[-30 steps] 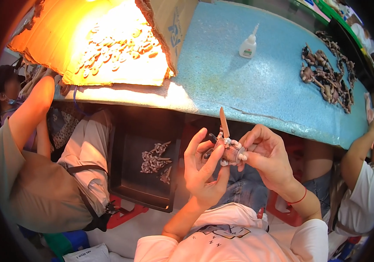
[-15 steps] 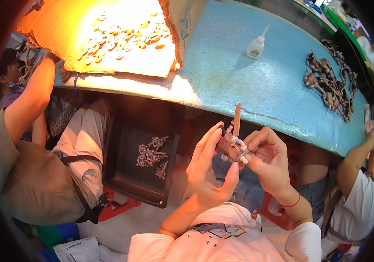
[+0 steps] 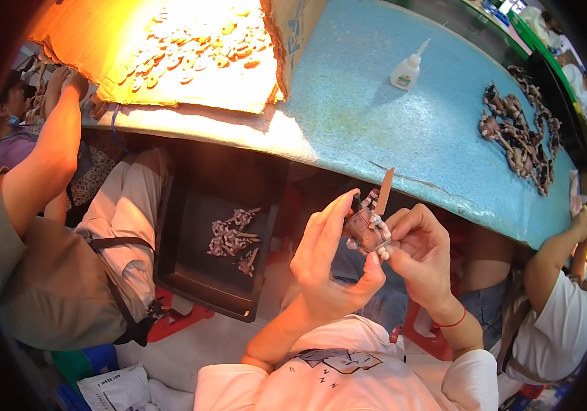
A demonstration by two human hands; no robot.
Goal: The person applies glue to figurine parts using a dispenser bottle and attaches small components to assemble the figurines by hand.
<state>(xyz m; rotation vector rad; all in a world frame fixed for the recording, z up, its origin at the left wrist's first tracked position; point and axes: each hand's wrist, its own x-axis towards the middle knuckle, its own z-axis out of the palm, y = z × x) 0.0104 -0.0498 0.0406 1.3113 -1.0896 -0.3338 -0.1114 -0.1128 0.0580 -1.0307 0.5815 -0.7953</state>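
While pinching the right end of the figure [image 3: 367, 231] between thumb and fingertips of the right hand [image 3: 422, 248], have the left hand [image 3: 324, 257] curved round its other side, with long fingers raised along the left edge and thumb just below. Cannot tell how firmly the left thumb presses. Hold the figure in the air, over the lap and in front of the near edge of the blue table [image 3: 355, 113]. Note on it a flat brown blade [image 3: 386, 192], pointing up toward the table. Wear a red string [image 3: 452, 320] round the right wrist.

See a white bottle [image 3: 405, 72] on the table, standing with its thin nozzle up, and, well apart to the right, a heap of brown and black pieces [image 3: 516, 133]. Find, at the table's left, brightly lit cardboard [image 3: 74, 48] strewn with small parts [image 3: 197, 51]. Have a black tray [image 3: 201, 299] to the left of the hands, below the table edge, with a small cluster of similar figures [image 3: 233, 238] inside. See a co-worker's bare arm [image 3: 57, 154] farther left, and another's white sleeve [image 3: 570, 318] at the right.
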